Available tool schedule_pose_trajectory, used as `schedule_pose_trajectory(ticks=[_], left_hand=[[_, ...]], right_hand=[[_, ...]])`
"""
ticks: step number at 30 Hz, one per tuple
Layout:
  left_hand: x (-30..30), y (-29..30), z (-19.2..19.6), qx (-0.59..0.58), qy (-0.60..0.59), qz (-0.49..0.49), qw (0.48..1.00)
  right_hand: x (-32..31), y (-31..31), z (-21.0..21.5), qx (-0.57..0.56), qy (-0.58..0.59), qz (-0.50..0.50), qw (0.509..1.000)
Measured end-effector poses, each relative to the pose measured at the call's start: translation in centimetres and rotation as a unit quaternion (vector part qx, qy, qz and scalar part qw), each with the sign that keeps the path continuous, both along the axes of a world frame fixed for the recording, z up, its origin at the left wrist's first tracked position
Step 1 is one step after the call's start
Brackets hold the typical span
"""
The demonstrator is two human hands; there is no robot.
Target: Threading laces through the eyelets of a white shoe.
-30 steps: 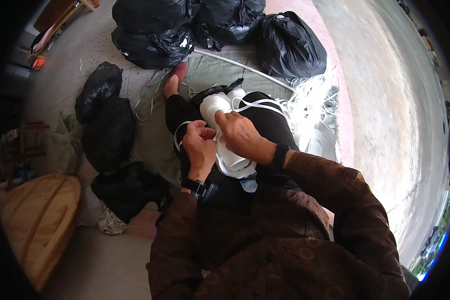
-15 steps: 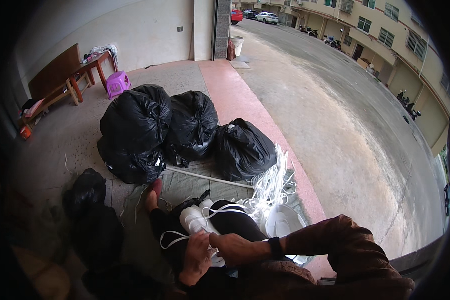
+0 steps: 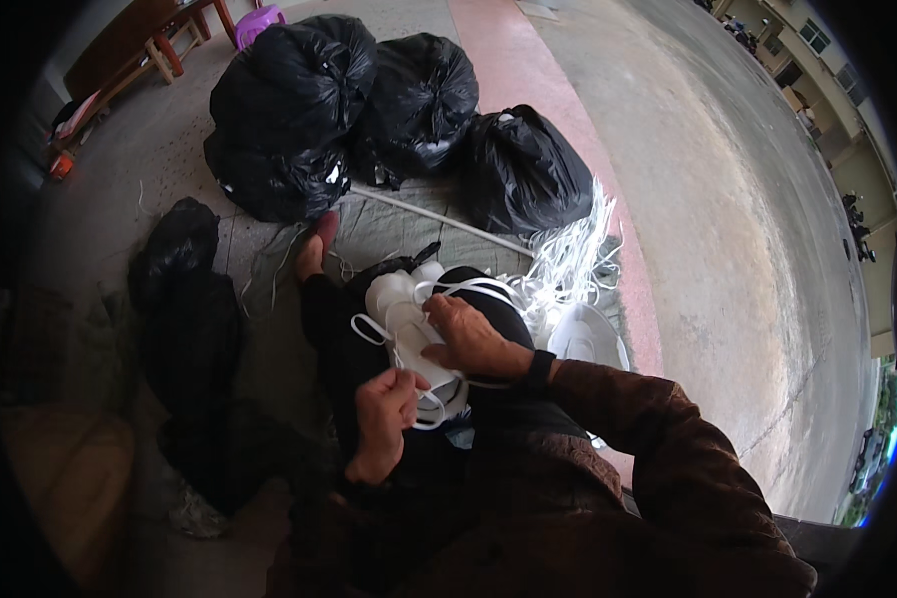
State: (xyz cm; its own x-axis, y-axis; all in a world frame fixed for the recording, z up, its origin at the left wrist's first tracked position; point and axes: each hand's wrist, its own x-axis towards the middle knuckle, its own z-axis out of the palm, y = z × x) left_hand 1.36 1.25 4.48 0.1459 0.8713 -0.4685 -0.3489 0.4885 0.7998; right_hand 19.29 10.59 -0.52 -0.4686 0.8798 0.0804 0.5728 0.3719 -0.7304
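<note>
In my lap lies a bundle of smooth white pieces (image 3: 387, 291), partly covered by my hands; their exact kind is not clear. A narrow white strap (image 3: 371, 329) loops out from them. My left hand (image 3: 384, 414) is closed at the near side of the bundle, fingers pinching the white strap. Over the bundle, my right hand (image 3: 473, 339) has its thumb and fingers apart, touching a white piece. To the right of my knee are a pale, shallow dish-like piece (image 3: 588, 339) and a heap of loose white straps (image 3: 573, 259).
Full black plastic bags (image 3: 294, 90) are piled in front. A pale pole (image 3: 439, 221) lies on the green-grey ground sheet. More dark bags (image 3: 174, 254) sit at the left. A wooden bench (image 3: 120, 60) and a purple stool (image 3: 259, 22) stand far left. Pavement extends right.
My view has tipped downward. My hands, together before, have parted: the right moved over the white pieces and opened, while the left stays nearer me, pinching the strap.
</note>
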Motion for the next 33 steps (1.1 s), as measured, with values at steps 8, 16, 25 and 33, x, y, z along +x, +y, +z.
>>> schedule_pose_trajectory(ticks=[8, 16, 25, 33], left_hand=[[-0.1, 6.6, -6.6, 0.21, 0.566, -0.052, 0.796], [0.4, 5.8, -7.2, 0.16, 0.52, -0.069, 0.836], [1.0, 5.1, -7.0, 0.381, 0.588, -0.037, 0.713], [-0.2, 5.5, -7.2, 0.354, 0.653, -0.086, 0.664]], right_hand=[[-3.3, 0.3, -1.7, 0.05, -0.268, 0.076, 0.959], [-1.2, 2.5, -2.1, -0.005, -0.207, 0.174, 0.963], [0.3, 1.5, -2.0, 0.081, -0.011, 0.149, 0.985], [-0.4, 0.0, -1.5, 0.115, -0.012, -0.008, 0.993]])
